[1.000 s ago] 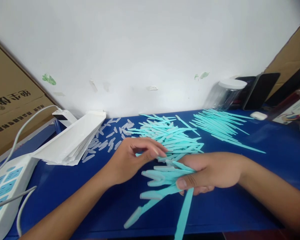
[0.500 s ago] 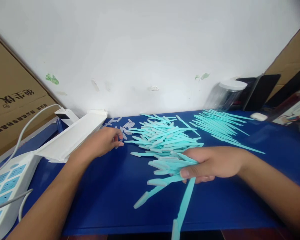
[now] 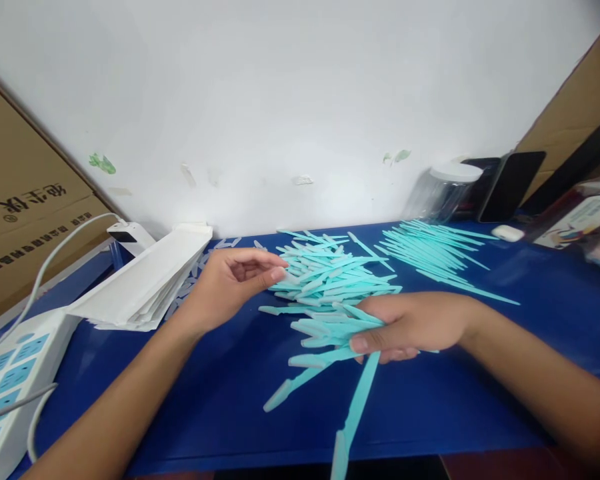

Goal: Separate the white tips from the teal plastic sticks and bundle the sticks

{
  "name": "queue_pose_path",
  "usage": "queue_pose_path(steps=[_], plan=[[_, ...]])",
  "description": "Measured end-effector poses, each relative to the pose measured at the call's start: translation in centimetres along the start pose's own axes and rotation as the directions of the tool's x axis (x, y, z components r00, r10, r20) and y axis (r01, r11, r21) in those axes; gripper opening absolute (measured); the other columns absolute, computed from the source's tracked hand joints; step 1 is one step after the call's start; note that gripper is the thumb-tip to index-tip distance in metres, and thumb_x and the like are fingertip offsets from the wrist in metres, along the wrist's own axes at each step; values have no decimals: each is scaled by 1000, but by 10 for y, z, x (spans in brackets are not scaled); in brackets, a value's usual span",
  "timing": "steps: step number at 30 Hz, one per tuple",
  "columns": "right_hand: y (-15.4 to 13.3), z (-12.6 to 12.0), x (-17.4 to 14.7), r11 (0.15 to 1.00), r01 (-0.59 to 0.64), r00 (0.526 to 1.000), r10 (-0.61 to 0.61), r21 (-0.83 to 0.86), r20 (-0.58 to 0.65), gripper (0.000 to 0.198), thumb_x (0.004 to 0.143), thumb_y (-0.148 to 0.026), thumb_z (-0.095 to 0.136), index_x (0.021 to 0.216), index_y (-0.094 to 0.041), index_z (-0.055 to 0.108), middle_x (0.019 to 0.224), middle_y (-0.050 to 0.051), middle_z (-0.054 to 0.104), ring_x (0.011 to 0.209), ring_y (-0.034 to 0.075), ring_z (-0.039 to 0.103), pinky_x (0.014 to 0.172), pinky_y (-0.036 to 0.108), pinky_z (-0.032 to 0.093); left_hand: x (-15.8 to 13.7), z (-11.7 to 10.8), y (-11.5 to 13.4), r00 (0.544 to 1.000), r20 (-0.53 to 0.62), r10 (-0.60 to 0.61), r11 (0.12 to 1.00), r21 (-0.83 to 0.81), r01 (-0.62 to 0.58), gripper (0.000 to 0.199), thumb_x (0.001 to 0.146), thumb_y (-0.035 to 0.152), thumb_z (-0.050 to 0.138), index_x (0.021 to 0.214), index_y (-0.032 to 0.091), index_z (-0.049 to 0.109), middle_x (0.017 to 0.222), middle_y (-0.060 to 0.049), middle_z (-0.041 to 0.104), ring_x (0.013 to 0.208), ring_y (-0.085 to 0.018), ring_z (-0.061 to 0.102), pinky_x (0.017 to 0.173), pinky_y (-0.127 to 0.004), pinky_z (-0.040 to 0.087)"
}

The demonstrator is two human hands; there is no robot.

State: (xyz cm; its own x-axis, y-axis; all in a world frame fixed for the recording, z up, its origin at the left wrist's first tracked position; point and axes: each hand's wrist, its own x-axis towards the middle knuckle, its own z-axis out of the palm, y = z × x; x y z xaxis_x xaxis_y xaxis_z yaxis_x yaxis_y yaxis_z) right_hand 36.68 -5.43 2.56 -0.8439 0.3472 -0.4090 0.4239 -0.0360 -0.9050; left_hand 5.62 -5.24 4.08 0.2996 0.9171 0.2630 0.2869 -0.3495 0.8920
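My right hand [image 3: 405,330] is closed around a fanned bunch of turquoise eyebrow razors [image 3: 325,330], their pale-capped heads pointing left. One razor [image 3: 355,407] hangs down steeply from the grip. My left hand [image 3: 243,280] is at the left edge of a heap of similar razors [image 3: 325,267], thumb and index fingertips drawn together by the capped ends. What lies between those fingertips, if anything, cannot be made out. Small loose translucent caps [image 3: 223,243] lie behind and left of this hand, partly hidden by it.
More turquoise sticks [image 3: 435,247] lie in a neater pile to the right, before a clear jar [image 3: 445,193] and a dark phone [image 3: 513,187]. Folded white paper [image 3: 145,280] and a power strip [image 3: 15,373] occupy the left of the blue table [image 3: 205,407]. A white wall stands behind.
My left hand has moved right, from the loose caps to the edge of the razor heap. My right hand keeps its bunch in nearly the same place. The view has shifted slightly.
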Motion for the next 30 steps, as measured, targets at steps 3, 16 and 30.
queue_pose_path(steps=[3,16,30], plan=[[0,0,3,1000,15,999,-15,11,28,57,98,-70,67,96,-14,71,58,-8,49,52,9,44,54,26,40,-11,25,11,1000,-15,10,997,-72,-11,17,83,35,92,92,21,88,88,-6,85,83,-21,80,74,-29,65],[4,0,5,1000,-15,1000,15,-20,19,61,98,-73,65,99,-12,74,59,-7,50,54,10,48,59,27,47,-21,42,17,986,-19,166,986,24,-166,5,85,27,92,88,25,88,85,-3,84,83,-22,77,77,-33,63],[7,-2,5,999,-10,1000,11,-44,24,61,98,-73,64,99,-13,72,60,-7,50,55,10,48,67,29,51,-22,43,16,984,-1,176,983,61,-176,5,88,27,89,93,27,87,88,-1,84,85,-19,76,79,-32,59]])
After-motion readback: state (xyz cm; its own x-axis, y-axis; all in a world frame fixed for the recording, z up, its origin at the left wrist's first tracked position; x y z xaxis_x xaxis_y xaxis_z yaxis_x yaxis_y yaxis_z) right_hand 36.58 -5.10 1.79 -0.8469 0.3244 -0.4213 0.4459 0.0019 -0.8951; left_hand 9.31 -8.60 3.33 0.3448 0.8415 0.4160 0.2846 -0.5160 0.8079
